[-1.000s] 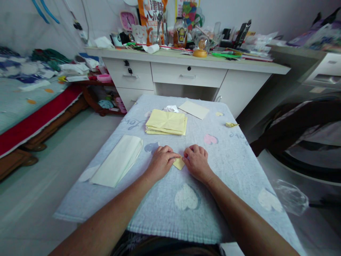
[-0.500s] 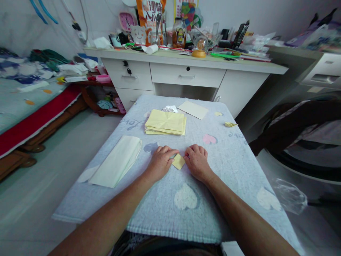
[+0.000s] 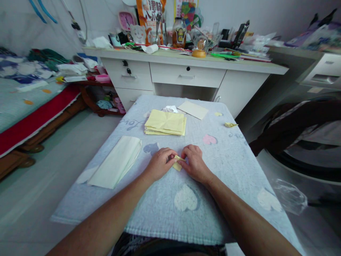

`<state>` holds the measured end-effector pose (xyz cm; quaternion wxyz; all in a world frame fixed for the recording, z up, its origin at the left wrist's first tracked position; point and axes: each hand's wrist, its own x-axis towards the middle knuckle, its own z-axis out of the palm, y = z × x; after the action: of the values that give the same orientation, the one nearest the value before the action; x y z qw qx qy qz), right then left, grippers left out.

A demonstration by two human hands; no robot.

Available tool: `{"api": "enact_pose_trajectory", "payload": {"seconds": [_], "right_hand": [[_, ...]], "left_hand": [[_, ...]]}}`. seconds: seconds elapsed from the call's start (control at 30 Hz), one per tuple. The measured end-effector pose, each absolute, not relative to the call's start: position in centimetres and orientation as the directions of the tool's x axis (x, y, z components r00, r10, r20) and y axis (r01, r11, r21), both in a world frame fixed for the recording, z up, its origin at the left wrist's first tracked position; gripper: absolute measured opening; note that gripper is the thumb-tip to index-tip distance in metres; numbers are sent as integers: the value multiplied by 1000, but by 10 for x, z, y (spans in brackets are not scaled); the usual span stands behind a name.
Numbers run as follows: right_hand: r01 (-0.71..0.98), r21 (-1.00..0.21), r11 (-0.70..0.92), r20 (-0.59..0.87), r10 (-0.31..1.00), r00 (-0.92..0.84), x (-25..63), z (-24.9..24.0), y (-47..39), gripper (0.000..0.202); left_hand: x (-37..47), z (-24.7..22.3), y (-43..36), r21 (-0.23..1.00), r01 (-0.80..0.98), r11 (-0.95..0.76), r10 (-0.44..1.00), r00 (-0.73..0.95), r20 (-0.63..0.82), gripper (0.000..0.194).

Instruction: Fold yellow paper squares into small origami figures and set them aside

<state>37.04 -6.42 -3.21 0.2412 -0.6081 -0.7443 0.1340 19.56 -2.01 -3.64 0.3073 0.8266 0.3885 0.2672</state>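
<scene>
A small folded piece of yellow paper (image 3: pixel 177 166) lies on the cloth-covered table between my hands, its far part lifted into a fold. My left hand (image 3: pixel 162 161) pinches its left side between thumb and fingers. From the right, my right hand (image 3: pixel 195 161) grips the raised edge with thumb and forefinger. Beyond my hands sits a stack of creased yellow paper sheets (image 3: pixel 165 121). Folded pale paper (image 3: pixel 117 161) lies to the left of my left hand. A small folded yellow paper piece (image 3: pixel 230 124) rests near the table's right edge.
A cream card (image 3: pixel 193 109) and a crumpled white wrapper (image 3: pixel 170 109) lie at the table's far end. Behind stands a white desk (image 3: pixel 186 76) crowded with jars and bags. A bed (image 3: pixel 37 106) is at left, a washing machine (image 3: pixel 319 106) at right.
My hands have drawn closer together. The far part of the small yellow paper, flat before, is now lifted and folded between my fingers.
</scene>
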Motion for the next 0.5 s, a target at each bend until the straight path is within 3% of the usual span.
{"api": "enact_pose_trajectory", "payload": {"seconds": [0.23,0.37,0.5], "right_hand": [[680,-684,264,242,962,-130,375,-27,-65,13],[581,-767,275,242,961,-135,377,-26,-63,19],[575,-765,289,258,956,-138,377,-25,-63,23]], "left_hand": [[194,-34,-22,941,267,-206,865,500,48,14],[195,-35,-22,976,173,-135,858,513,28,14],[196,-35,-23,984,153,-90,835,550,-9,19]]}}
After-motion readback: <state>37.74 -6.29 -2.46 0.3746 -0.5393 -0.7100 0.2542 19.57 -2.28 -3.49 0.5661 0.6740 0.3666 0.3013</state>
